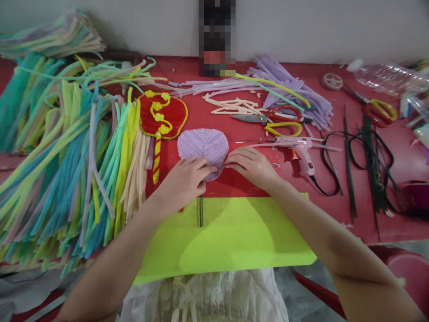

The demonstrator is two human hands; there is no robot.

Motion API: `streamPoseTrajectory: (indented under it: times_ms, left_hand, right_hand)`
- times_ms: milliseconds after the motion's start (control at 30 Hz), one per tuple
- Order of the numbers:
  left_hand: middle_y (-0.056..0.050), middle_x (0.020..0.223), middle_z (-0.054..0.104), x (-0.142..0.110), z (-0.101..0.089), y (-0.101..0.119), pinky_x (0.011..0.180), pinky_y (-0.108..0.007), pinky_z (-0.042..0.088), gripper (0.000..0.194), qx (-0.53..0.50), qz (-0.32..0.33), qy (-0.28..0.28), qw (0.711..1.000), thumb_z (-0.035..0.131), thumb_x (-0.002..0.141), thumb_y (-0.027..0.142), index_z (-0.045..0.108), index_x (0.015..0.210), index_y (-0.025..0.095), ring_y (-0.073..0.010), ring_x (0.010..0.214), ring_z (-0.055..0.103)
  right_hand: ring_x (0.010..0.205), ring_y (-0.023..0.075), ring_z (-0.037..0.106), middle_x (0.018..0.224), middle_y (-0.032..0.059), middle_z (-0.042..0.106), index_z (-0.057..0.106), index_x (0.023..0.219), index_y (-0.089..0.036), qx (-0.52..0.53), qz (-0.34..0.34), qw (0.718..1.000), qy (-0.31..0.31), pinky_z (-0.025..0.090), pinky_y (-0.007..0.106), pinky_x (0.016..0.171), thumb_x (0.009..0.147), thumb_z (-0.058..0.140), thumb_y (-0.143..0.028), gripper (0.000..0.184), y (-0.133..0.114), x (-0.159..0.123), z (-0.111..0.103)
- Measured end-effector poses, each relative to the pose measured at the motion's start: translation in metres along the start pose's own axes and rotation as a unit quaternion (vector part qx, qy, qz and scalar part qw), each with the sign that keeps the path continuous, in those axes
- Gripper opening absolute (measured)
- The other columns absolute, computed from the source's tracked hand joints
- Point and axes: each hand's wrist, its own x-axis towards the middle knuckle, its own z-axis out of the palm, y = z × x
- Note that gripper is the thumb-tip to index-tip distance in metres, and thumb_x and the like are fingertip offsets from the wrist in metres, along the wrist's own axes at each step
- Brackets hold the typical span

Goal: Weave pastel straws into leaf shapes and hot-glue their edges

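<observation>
A rounded, fan-shaped piece of lavender pipe cleaners [204,145] lies in front of me, its rows meeting in a V down the middle. Thin dark wire stems [201,212] stick out below it. My left hand [189,179] is closed on its lower edge, thumb underneath and fingers on top. At the right edge, my right hand [250,165] pinches with fingertips touching the rim. A thin lavender pipe cleaner [261,145] runs from those fingers toward the right. Part of the lower rim is hidden by my left hand.
A red fan with yellow flowers [163,114] lies left, beside bundled colourful pipe cleaners [67,161]. Scissors [251,118], cut cream pieces [231,106] and a pink glue gun [303,154] with black cord are right. A yellow-green sheet [228,237] covers the near edge.
</observation>
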Motion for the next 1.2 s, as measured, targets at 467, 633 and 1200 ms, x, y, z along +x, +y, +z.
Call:
streamPoseTrajectory:
  times_ms: [467, 633, 1200]
  left_hand:
    - [-0.006, 0.106, 0.060, 0.000, 0.002, -0.002, 0.090, -0.039, 0.044, 0.043, -0.001, 0.004, 0.009, 1.000, 0.050, 0.081, 0.010, 0.059, 0.122, 0.019, -0.0217, 0.100, 0.054]
    - [-0.006, 0.109, 0.060, 0.000, 0.004, -0.004, 0.092, -0.039, 0.043, 0.042, -0.008, 0.005, 0.008, 1.000, 0.052, 0.082, 0.011, 0.058, 0.122, 0.020, -0.0220, 0.103, 0.055]
    - [-0.006, 0.111, 0.064, -0.004, 0.005, -0.004, 0.089, -0.036, 0.046, 0.032, -0.017, 0.016, 0.031, 0.999, 0.053, 0.082, 0.010, 0.056, 0.114, 0.017, -0.0208, 0.101, 0.060]
  right_hand:
    - [0.086, 0.0170, 0.059, 0.094, 0.0052, 0.068, 0.068, 0.106, -0.025, -0.016, -0.008, 1.000, -0.021, 0.047, 0.035, 0.083, 0.094, 0.048, -0.024, 0.024, 0.004, -0.003, 0.001]
    - [0.083, 0.0161, 0.057, 0.090, 0.0046, 0.067, 0.070, 0.103, -0.025, -0.030, -0.014, 0.999, -0.027, 0.047, 0.033, 0.079, 0.094, 0.048, -0.026, 0.024, 0.003, 0.003, -0.001]
    - [0.079, 0.0158, 0.056, 0.085, 0.0052, 0.067, 0.072, 0.100, -0.021, -0.032, -0.033, 0.998, -0.048, 0.045, 0.030, 0.074, 0.094, 0.048, -0.029, 0.026, 0.004, 0.010, -0.006]
